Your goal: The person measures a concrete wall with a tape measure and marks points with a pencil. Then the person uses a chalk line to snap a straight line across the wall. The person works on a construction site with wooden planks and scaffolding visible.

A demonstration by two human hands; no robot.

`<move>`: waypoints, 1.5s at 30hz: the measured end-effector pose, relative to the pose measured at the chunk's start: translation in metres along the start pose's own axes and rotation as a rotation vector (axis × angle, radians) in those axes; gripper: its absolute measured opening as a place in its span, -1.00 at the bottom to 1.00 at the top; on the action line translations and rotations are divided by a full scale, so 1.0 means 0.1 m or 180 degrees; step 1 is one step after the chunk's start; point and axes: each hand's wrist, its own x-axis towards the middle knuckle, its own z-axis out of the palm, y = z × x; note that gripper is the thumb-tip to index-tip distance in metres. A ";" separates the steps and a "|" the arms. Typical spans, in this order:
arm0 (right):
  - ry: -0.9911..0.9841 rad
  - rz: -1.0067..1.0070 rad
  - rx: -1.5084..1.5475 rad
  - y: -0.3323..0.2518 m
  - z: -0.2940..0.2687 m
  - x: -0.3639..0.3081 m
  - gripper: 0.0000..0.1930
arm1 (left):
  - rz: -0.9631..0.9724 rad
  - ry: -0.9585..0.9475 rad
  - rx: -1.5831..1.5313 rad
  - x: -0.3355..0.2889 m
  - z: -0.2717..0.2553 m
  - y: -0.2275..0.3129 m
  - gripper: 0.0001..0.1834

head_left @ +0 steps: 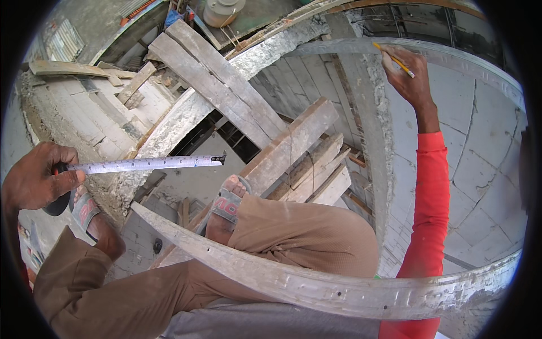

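Observation:
My left hand point(42, 178) is at the left, closed around the dark case of a tape measure point(147, 164). Its white blade sticks out to the right, level in the air, over my sandalled feet and a gap below. At the upper right, my right hand point(407, 79) pinches a yellow pencil point(404, 68), its tip pointing up and left. The pencil tip is right by a long grey bar point(339, 46) that spans the far side. Whether it touches the bar I cannot tell.
A long pale bar point(316, 291) with small holes crosses in front of my legs. Thick planks point(226, 85) and a heavy board point(293, 144) bridge a rough concrete edge point(186, 116) and a deep opening. Block walls point(463, 169) rise at right; a pale bucket point(223, 12) stands at the back.

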 end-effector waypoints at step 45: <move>0.0247 0.0756 0.0120 -0.71 0.22 -0.67 -0.79 | 0.0703 0.0648 -0.0115 0.50 0.13 0.15 -0.58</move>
